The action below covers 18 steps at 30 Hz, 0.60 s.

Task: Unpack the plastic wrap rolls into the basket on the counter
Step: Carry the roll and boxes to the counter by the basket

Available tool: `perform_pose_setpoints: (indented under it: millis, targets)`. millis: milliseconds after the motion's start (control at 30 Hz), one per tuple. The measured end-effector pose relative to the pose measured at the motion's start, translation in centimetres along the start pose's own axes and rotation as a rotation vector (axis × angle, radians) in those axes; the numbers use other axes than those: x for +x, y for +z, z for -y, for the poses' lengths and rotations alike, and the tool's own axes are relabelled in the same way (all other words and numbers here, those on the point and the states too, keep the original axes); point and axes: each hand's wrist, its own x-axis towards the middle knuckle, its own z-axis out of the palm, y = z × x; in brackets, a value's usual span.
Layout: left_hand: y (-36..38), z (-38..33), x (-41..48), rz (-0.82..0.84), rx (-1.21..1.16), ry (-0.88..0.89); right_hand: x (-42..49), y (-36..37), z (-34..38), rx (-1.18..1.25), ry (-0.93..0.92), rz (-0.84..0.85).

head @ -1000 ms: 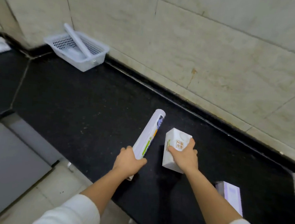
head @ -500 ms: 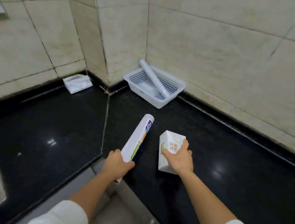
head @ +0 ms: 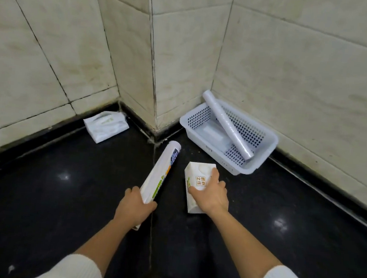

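Observation:
My left hand [head: 134, 208] grips the near end of a white plastic wrap roll [head: 161, 173] in its printed wrapper; the roll points up and away toward the corner. My right hand [head: 211, 194] holds a white carton [head: 197, 180] with an orange label, over the black counter. The white perforated basket [head: 263, 150] sits against the wall just beyond the carton. A bare plastic wrap roll [head: 228, 126] leans across it, one end over the far rim, and flat white packaging lies on the basket's floor.
An empty white wrapper [head: 106, 126] lies on the black counter [head: 40, 193] against the left wall. Tiled walls meet in a protruding corner [head: 155, 70] between the wrapper and the basket.
The view has swung left and closed in on the corner, so the basket now sits close beyond my hands. Both hands have kept their holds on the roll and carton.

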Motion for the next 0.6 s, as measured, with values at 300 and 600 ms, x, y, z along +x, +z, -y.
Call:
perform_pose_setpoints:
  millis: [300, 600]
  targets:
    - [0.3, 0.4, 4.4, -0.018, 0.074, 0.06, 3.9, 2.6, 3.0, -0.157, 0.025, -0.056]
    - [-0.4, -3.8, 2.9, -0.144, 0.222, 0.418, -0.8, 0.2, -0.2, -0.001, 0.007, -0.248]
